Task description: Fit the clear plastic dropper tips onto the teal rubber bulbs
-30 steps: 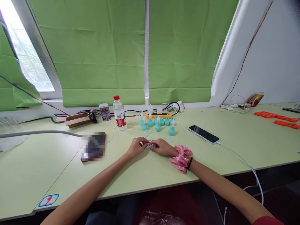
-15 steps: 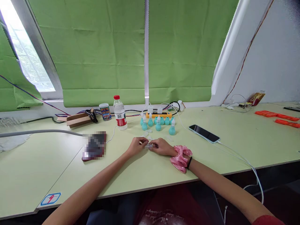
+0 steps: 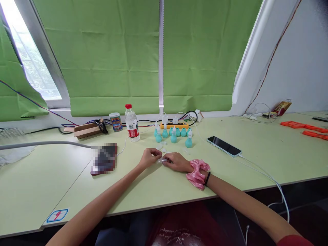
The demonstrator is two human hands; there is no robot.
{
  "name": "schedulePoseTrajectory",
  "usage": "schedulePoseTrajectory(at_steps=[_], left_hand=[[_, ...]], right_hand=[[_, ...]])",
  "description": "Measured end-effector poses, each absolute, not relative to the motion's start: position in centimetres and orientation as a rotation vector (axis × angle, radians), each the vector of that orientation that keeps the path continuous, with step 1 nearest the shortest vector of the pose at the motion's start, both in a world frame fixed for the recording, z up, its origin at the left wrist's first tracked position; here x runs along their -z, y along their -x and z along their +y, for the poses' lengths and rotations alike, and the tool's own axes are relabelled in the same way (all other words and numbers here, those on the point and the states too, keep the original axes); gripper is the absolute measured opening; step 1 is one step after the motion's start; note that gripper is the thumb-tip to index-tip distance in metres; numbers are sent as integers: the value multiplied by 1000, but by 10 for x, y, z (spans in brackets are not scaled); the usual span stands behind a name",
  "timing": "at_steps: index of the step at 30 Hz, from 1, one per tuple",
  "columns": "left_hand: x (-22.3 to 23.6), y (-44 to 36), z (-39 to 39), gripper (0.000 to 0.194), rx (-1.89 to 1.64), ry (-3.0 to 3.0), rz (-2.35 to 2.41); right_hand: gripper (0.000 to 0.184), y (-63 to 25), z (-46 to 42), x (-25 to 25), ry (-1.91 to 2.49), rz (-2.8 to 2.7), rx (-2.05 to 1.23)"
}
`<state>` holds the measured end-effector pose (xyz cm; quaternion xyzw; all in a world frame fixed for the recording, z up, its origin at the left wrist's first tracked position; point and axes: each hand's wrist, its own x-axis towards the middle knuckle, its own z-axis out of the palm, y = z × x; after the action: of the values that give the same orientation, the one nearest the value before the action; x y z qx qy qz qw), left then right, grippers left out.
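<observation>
My right hand [image 3: 177, 162], with a pink scrunchie [image 3: 197, 174] at its wrist, pinches a small clear plastic piece [image 3: 161, 160] just above the tabletop. Close by on the left, my left hand [image 3: 150, 157] has its fingertips drawn together at the piece's upper edge. What those fingers hold, if anything, is too small to make out. Several loose translucent bits [image 3: 159, 147] lie just beyond the hands. Behind them stand several teal squeeze bulbs with clear tips, the nearest bulb [image 3: 188, 142] at the right. Other teal bulbs [image 3: 183, 132] farther back have no tip.
A red-capped water bottle [image 3: 132, 124] and a printed can [image 3: 116, 122] stand at the back left. An orange power strip [image 3: 176, 125] lies behind the bulbs. To the right rests a phone [image 3: 223, 146] with a white cable; a dark red device [image 3: 104, 159] lies left.
My left fingertips have lifted slightly and straightened along the clear piece. My right hand stays nearly in place. The whole view has shifted very slightly.
</observation>
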<state>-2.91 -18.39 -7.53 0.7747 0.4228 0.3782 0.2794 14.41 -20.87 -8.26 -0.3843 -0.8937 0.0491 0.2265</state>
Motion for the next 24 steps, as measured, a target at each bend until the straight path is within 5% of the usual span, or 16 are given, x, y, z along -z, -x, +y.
schedulePoseTrajectory(at_steps=[24], left_hand=[[65, 35, -190, 25, -976, -2206, 967]], right_hand=[[19, -144, -206, 82, 1097, -2439, -200]])
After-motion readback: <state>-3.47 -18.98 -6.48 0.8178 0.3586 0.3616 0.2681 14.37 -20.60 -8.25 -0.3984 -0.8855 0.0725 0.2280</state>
